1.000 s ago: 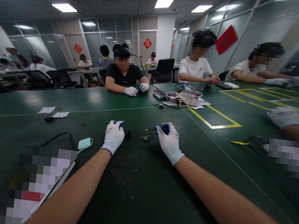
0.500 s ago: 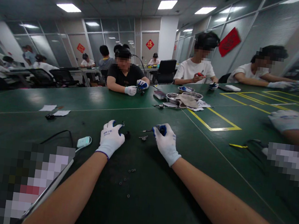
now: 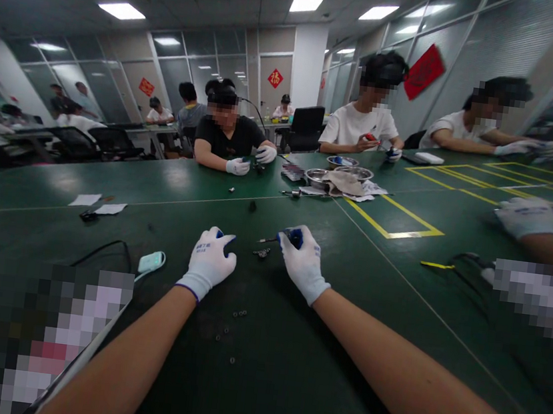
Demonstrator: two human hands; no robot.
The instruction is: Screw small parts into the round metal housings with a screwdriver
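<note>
My left hand [image 3: 209, 260], in a white glove with blue fingertips, hovers over or rests on the green table with thumb and fingers apart and nothing visible between them. In my right hand [image 3: 304, 261], gloved alike, is a screwdriver [image 3: 268, 240]; its thin metal shaft points left and the fingers wrap its handle. Just below the shaft lies a cluster of small metal parts [image 3: 261, 253]. Farther off sit a small dark piece [image 3: 253, 206] and a tiny shiny piece [image 3: 231, 190]. Several small nuts or rings [image 3: 238, 313] are scattered nearer to me.
Metal bowls with a cloth [image 3: 347, 183] stand at the back, beside yellow tape marks [image 3: 414, 237]. A pale green device with a cable [image 3: 151, 261] lies left, below paper scraps [image 3: 111, 209]. Co-workers sit opposite; another person's gloved hand [image 3: 527, 217] is at right.
The dark piece and the tiny shiny piece, beside my left hand before, now lie farther away across the table. My left hand has come slightly nearer. My right hand keeps the screwdriver.
</note>
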